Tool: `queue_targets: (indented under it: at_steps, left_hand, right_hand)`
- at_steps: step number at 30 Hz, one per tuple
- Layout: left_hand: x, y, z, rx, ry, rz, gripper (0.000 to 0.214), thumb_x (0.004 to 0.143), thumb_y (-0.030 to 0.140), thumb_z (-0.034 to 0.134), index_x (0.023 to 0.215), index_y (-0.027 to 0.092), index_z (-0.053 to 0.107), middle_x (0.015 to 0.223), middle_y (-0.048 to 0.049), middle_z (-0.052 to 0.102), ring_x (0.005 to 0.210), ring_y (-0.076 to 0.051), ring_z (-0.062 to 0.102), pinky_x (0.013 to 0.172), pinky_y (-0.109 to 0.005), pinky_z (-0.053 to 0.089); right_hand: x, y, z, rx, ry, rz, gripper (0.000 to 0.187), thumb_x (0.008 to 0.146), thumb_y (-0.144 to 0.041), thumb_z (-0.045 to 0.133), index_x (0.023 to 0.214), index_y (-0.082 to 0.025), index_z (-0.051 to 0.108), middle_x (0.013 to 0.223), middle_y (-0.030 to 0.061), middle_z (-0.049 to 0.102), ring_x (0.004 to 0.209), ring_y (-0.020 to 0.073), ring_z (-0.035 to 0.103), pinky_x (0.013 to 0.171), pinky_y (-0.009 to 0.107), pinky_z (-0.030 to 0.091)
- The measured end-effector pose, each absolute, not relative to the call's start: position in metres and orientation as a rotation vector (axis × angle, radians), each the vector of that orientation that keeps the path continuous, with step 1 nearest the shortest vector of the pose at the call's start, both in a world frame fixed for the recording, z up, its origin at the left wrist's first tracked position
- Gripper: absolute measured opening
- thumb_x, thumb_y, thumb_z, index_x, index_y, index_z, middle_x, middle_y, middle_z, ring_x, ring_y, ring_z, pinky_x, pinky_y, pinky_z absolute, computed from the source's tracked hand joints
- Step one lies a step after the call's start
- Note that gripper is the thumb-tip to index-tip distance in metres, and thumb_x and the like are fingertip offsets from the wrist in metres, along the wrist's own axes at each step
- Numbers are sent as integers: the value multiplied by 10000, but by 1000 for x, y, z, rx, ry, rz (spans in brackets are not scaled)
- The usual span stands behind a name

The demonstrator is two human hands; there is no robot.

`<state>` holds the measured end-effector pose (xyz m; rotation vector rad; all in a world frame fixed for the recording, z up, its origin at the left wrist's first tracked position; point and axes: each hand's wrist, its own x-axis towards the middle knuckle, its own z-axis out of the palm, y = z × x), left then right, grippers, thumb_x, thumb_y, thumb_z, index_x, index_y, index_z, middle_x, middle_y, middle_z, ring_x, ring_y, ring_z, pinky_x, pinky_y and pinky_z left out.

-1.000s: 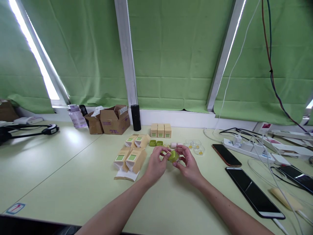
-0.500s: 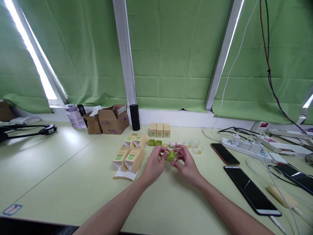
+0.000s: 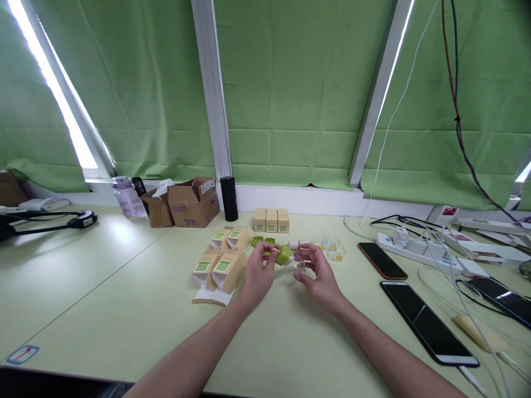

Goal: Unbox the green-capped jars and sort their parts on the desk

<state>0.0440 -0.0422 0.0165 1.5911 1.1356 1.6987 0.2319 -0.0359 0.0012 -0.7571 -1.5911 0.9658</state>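
My left hand [image 3: 258, 273] pinches a small round green lid [image 3: 284, 255] between thumb and fingers, held just above the table. My right hand [image 3: 320, 273] is curled around a small clear jar [image 3: 299, 266] right beside the lid, a little lower. Behind my hands lie two more green lids [image 3: 263, 241], a pink piece [image 3: 293, 244] and several clear jars with yellow contents [image 3: 334, 247]. Four open tan cartons with green labels [image 3: 219, 260] lie to the left of my left hand. Three shut tan cartons [image 3: 271, 220] stand in a row further back.
Two phones [image 3: 427, 323] [image 3: 381, 261] lie at the right, with a power strip [image 3: 415, 247] and tangled cables beyond them. Brown cardboard boxes [image 3: 193, 204], a black cylinder [image 3: 229, 198] and a water bottle [image 3: 123, 195] stand along the windowsill wall. A black headset [image 3: 50, 221] rests at far left.
The green lid has come off the clear jar: my left hand has moved it up and left, while my right hand keeps the jar.
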Motion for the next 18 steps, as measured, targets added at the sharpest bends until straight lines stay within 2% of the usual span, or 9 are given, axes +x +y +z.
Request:
queue_targets:
  at_steps: [4, 9, 14, 18]
  left_hand:
    - [42, -37, 23, 1288, 1016, 1822, 353, 863, 494, 762, 897, 192, 583, 999, -83, 733, 937, -206, 691, 846, -338, 556]
    - [39, -36, 26, 1020, 941, 1791, 422, 771, 500, 846, 877, 187, 583, 813, -5, 682, 749, -150, 644, 725, -299, 563]
    - [37, -35, 22, 865, 869, 1738, 404, 731, 420, 885, 838, 181, 578, 859, -14, 683, 804, -170, 674, 750, -335, 601]
    - [36, -33, 20, 801, 890, 1722, 358, 739, 357, 872, 838, 178, 579, 878, -30, 698, 817, -183, 697, 767, -352, 606]
  right_hand:
    - [233, -38, 4, -742, -1609, 881, 589, 798, -161, 707, 1320, -320, 485, 1325, 61, 638, 1243, 256, 624, 1058, 487, 522]
    - [236, -42, 9, -716, -1688, 670, 499, 821, -119, 657, 1268, -300, 529, 1307, 66, 655, 1238, 252, 633, 1119, 502, 496]
    - [241, -43, 15, -633, -1827, 366, 205, 906, -126, 600, 1045, -274, 630, 1349, 87, 641, 1297, 274, 596, 1087, 495, 502]
    - [252, -37, 27, -696, -1780, 200, 92, 940, -180, 614, 937, -255, 667, 1352, 102, 621, 1217, 279, 614, 1041, 501, 507]
